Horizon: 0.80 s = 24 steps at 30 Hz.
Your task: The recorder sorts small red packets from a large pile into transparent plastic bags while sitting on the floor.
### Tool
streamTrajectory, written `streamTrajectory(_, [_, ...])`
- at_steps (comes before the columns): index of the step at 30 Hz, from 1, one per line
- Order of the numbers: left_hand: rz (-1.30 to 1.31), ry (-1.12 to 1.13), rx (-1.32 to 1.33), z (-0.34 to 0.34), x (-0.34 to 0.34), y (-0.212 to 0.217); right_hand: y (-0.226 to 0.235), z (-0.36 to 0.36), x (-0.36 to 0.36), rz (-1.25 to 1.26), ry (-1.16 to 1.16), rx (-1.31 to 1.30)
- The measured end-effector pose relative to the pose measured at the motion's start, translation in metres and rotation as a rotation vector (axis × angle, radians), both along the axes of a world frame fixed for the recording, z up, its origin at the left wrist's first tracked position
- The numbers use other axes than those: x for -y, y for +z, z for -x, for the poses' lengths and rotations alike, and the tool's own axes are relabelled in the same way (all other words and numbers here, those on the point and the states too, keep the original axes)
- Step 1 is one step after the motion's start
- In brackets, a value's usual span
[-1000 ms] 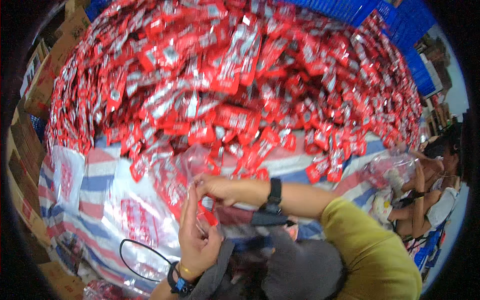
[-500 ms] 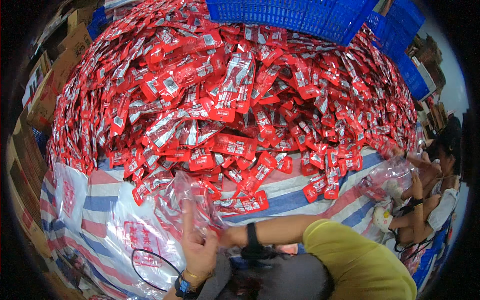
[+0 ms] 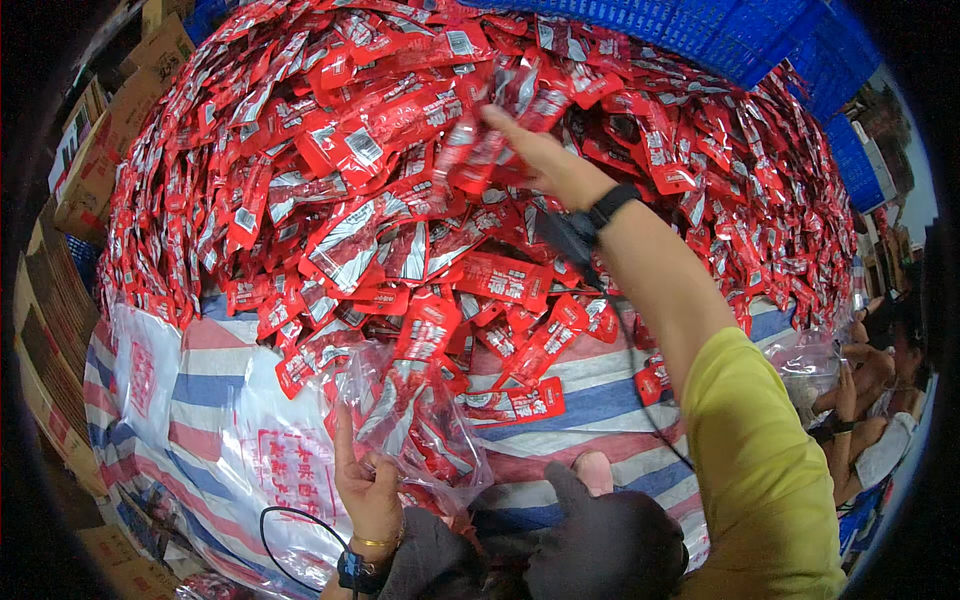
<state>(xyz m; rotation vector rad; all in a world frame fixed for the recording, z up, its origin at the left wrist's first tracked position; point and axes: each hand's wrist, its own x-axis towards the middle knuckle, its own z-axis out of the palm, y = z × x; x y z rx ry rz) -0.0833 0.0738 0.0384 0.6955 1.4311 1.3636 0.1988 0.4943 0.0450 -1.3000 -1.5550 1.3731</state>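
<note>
Glossy red sachets (image 3: 470,180) heap beyond crinkly clear bag (image 3: 420,430).

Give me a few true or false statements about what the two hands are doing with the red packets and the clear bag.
1. The right hand is stretched out into the heap of red packets. True.
2. The left hand holds a cardboard box. False: it grips a clear plastic bag with red packets inside.
3. The heap lies on a striped sheet of blue, red and white. True.
4. Green crates stand behind the heap. False: the crates are blue.
5. The right wrist is bare. False: it wears a dark wristband.
</note>
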Motion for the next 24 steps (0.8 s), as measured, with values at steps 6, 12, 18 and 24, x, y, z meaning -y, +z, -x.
streamTrajectory(6, [-0.018, 0.081, -0.038, 0.007, 0.011, 0.004, -0.043, 0.07, 0.01, 0.231, -0.512, -0.154])
streamTrajectory(12, [0.001, 0.15, -0.196, 0.015, 0.037, 0.001, -0.088, -0.038, 0.188, -0.245, -0.18, 0.207])
streamTrajectory(18, [-0.049, 0.169, -0.213, -0.004, 0.06, -0.013, -0.115, -0.149, 0.415, 0.058, -0.011, 1.027])
streamTrajectory(24, [-0.048, 0.188, -0.247, -0.03, 0.076, -0.009, -0.18, -0.187, 0.476, -0.168, 0.077, 1.092])
